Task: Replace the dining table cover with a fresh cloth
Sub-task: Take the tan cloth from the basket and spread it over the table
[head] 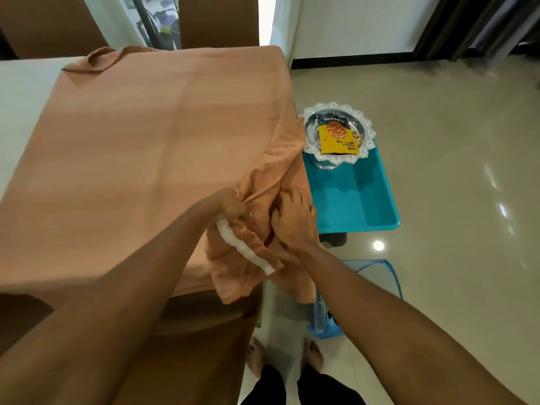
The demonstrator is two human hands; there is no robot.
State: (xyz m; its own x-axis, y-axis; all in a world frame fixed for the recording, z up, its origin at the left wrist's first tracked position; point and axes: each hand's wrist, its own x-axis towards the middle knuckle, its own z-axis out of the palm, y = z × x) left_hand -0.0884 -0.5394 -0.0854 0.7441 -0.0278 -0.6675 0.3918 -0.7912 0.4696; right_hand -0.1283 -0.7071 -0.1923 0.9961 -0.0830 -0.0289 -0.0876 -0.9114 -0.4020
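An orange cloth (pixel 152 135) is spread over most of the dining table, with its far left corner folded back. At the table's near right corner the cloth is bunched into folds, and a white hem strip (pixel 245 247) shows there. My left hand (pixel 230 204) grips a fold of the bunched cloth. My right hand (pixel 295 223) holds the bunch from the right side, fingers curled into the fabric. Bare white table top (pixel 20 95) shows at the far left.
A teal tray (pixel 362 200) stands right of the table and carries a clear glass dish (pixel 366 124) with an almond packet (pixel 339 138). Two brown chair backs stand behind the table. A brown chair (pixel 204 331) is at the near edge. A light blue stool (pixel 391 276) stands by my feet.
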